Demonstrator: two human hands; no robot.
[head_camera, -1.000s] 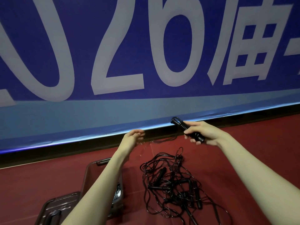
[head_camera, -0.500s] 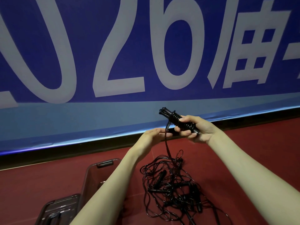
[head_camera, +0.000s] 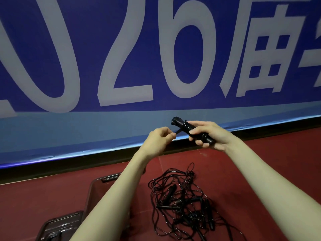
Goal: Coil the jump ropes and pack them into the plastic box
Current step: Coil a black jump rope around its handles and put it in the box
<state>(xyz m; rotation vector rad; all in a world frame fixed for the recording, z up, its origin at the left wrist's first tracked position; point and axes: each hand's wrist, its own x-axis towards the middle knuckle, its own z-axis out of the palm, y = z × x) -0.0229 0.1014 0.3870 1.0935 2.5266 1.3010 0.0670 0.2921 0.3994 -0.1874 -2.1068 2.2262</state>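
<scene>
My right hand [head_camera: 208, 134] grips the black handles of a jump rope [head_camera: 184, 125], with cord wound in tight turns around them. My left hand [head_camera: 160, 138] pinches the short loose end of that cord just left of the handles. Both hands are raised in front of the banner. Below them a tangled pile of black jump ropes [head_camera: 184, 204] lies on the red floor. The brown translucent plastic box [head_camera: 97, 190] stands to the pile's left, mostly hidden behind my left forearm.
A brown box lid [head_camera: 57, 226] lies on the floor at the lower left. A large blue banner [head_camera: 121, 58] with white characters covers the wall ahead, above a black baseboard. Red floor stretches to the right.
The cord that hung down to the pile has been wound up onto the handles; only a short end is left in my left hand. My left hand has closed into a pinch.
</scene>
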